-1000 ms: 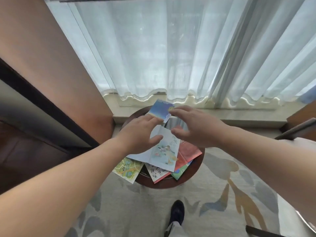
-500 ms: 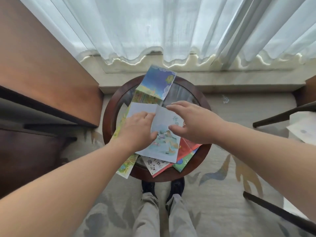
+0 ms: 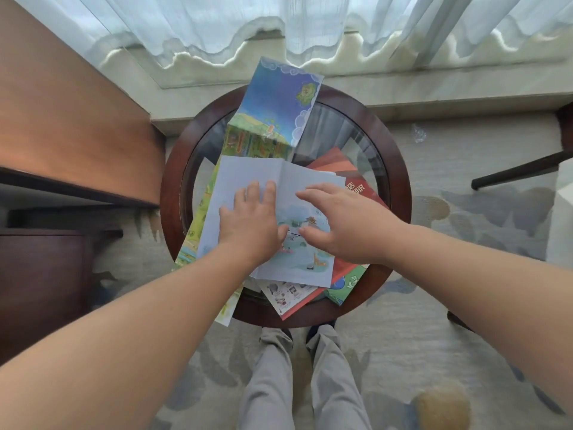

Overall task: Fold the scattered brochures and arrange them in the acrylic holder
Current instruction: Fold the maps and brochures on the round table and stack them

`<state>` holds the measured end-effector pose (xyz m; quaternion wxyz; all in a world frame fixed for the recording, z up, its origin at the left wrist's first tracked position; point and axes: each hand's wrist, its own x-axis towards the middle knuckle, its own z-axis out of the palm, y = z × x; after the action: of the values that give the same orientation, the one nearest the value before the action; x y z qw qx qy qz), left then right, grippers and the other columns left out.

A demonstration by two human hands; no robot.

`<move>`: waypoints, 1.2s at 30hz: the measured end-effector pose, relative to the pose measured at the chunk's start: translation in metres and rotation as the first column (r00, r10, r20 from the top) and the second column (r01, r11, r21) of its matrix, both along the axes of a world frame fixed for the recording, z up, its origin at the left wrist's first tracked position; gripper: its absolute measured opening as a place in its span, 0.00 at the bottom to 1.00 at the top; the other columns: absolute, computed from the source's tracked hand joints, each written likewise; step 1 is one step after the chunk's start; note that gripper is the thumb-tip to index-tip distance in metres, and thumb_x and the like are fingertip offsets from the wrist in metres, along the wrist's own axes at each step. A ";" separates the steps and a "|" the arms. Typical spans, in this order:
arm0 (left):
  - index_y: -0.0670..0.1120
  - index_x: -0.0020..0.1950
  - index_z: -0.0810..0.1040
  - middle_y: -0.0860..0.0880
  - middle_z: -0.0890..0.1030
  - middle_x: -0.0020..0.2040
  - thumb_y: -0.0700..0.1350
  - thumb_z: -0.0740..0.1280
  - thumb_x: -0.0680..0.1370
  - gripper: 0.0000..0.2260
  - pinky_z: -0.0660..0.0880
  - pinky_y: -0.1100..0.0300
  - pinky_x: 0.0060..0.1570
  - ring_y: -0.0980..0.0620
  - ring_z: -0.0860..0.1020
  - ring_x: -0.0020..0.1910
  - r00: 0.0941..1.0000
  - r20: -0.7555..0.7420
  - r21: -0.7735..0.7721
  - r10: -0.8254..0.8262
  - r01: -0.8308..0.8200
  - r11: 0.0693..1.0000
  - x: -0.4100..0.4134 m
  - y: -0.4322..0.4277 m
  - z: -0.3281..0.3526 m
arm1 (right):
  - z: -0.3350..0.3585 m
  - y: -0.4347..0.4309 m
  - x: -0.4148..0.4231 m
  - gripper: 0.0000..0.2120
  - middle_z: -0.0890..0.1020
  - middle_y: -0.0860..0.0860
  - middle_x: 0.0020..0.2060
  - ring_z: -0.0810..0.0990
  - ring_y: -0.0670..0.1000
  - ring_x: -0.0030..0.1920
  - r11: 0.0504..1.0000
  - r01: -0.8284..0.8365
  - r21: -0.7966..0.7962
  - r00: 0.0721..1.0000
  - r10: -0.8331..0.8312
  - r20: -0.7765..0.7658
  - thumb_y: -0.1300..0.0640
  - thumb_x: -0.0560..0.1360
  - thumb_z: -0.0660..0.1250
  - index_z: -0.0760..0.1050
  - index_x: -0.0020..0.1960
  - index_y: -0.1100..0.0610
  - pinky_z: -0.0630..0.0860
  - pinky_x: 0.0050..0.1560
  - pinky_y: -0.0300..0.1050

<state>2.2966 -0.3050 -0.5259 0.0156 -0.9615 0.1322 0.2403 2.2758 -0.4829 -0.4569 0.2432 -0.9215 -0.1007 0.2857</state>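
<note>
– While the wooden cabinet (image 3: 68, 113) fills the left side, what lies nearest it on the table?
– A glossy yellow-green map brochure (image 3: 198, 231), just left of the fingers of the left hand (image 3: 248, 225). Its long axis runs from the person toward the window. Its near end hangs over the dark wooden rim of the round table (image 3: 172, 181), whose top is glass.
– And that hand?
– Flat, fingers straight and close together, pressing down on the pale blue brochure (image 3: 245, 170) and gripping nothing. That sheet lies opened out on top of the pile. Its crease runs from the far edge toward the person, just right of those fingertips.
– Beyond the fingertips?
– A long brochure (image 3: 279, 103) with a painted blue sky, creased across. It points away toward the sheer white curtain (image 3: 201, 23), leaning right, its far end past the rim.
– The right hand (image 3: 347, 225)?
– Fingers spread and gently bent over the pale sheet's printed right half, holding nothing. Whether the tips touch the paper, I cannot tell.
– Further right?
– A red brochure (image 3: 361, 189) with white characters shows just past those fingers. Nearer the person than the wrist, a white leaflet (image 3: 288, 294) and a green brochure (image 3: 347, 283) stick out from under the pile. Well to the right, a dark chair leg (image 3: 511, 173) stands over the patterned carpet (image 3: 434, 336).
</note>
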 end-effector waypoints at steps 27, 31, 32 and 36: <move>0.45 0.46 0.62 0.37 0.78 0.40 0.44 0.55 0.83 0.07 0.63 0.51 0.35 0.35 0.75 0.38 0.914 0.178 -0.286 0.364 -0.306 0.908 -0.007 0.031 0.052 | 0.009 0.004 -0.012 0.30 0.65 0.46 0.75 0.66 0.47 0.72 0.990 0.119 0.082 0.992 -0.114 -0.063 0.41 0.78 0.61 0.60 0.77 0.49 0.63 0.69 0.45; 0.46 0.46 0.64 0.48 0.71 0.34 0.44 0.57 0.82 0.06 0.63 0.51 0.33 0.41 0.68 0.33 0.876 0.261 -0.470 0.405 -0.251 0.846 -0.009 0.045 0.095 | 0.021 0.011 -0.006 0.31 0.67 0.50 0.74 0.67 0.49 0.71 0.968 0.230 0.103 0.973 -0.225 -0.054 0.42 0.78 0.62 0.59 0.77 0.50 0.64 0.67 0.46; 0.47 0.47 0.66 0.50 0.73 0.35 0.44 0.57 0.82 0.05 0.66 0.51 0.33 0.41 0.71 0.34 0.871 0.224 -0.523 0.436 -0.271 0.808 -0.009 0.046 0.102 | 0.023 0.012 -0.005 0.32 0.67 0.51 0.74 0.68 0.50 0.71 0.953 0.280 0.113 0.959 -0.274 -0.064 0.41 0.78 0.62 0.58 0.77 0.51 0.65 0.66 0.47; 0.53 0.50 0.75 0.50 0.81 0.46 0.42 0.59 0.82 0.08 0.81 0.43 0.43 0.43 0.81 0.47 0.789 -0.229 -0.789 0.570 -0.493 0.366 -0.013 0.043 0.116 | 0.035 0.013 -0.003 0.37 0.70 0.51 0.72 0.74 0.49 0.67 0.848 0.495 0.190 0.867 -0.467 -0.174 0.41 0.77 0.65 0.54 0.79 0.52 0.72 0.64 0.49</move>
<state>2.2838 -0.2621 -0.4098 -0.5032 -0.8534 -0.0899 0.1022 2.2730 -0.4698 -0.4218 0.4171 -0.8639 0.1162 0.2572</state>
